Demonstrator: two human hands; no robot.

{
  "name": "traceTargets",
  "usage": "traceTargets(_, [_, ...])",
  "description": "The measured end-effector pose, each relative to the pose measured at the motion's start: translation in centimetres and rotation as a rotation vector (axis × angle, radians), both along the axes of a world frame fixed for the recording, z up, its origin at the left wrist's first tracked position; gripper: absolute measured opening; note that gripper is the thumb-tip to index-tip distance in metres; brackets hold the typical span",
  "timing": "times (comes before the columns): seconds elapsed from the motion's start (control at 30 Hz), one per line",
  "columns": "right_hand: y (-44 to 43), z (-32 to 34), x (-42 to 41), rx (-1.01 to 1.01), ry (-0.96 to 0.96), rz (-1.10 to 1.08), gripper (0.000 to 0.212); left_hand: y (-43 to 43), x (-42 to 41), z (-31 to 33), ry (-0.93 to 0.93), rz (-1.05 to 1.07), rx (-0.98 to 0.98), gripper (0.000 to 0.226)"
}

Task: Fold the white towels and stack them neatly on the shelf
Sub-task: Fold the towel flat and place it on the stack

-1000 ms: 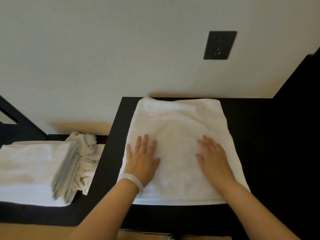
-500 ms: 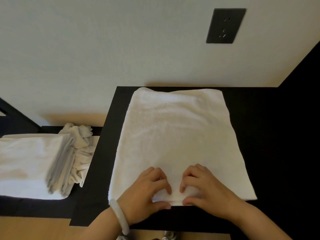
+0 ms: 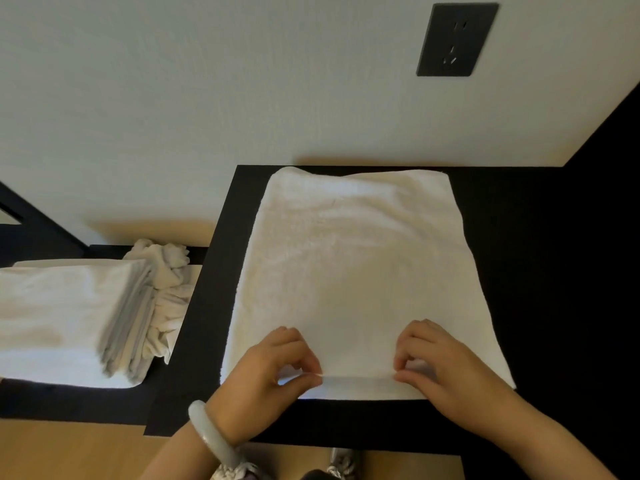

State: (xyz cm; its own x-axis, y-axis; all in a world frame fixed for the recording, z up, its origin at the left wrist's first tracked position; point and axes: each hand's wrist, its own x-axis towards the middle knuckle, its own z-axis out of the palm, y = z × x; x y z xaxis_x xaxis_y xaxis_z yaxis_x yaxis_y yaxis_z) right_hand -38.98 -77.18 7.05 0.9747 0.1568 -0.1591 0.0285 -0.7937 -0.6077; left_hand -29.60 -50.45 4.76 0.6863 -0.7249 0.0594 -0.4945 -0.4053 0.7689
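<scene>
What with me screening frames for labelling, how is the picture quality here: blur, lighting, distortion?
Head view: dim, warm light, no glare; head view again, the folded stack at left is smeared by blur, while the left hand and right hand pinching the towel look fairly sharp; same head view, wide-angle distortion tilts the wall socket and splays the edges of the dark shelf.

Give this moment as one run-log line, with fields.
towel: flat on black table | left hand: pinches its near edge | right hand: same | folded stack: at left
</scene>
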Motion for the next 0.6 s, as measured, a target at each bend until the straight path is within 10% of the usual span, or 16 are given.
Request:
traceTargets(0.37, [1.1, 0.9, 0.2, 0.032, 0.175, -0.067, 0.015, 0.7, 0.7, 1.0, 0.225, -0.124, 0.179, 0.025])
traceTargets(0.5, [2.5, -0.8, 3.0, -0.055, -0.170, -0.274, 0.029, -1.9, 2.5, 0.3, -0.131, 0.096, 0.145, 0.027])
traceTargets(0.6, [3.3, -3.4, 4.7, -0.337, -0.093, -0.289, 0.059, -4.2, 3.9, -0.9, -0.262, 0.219, 0.425, 0.059])
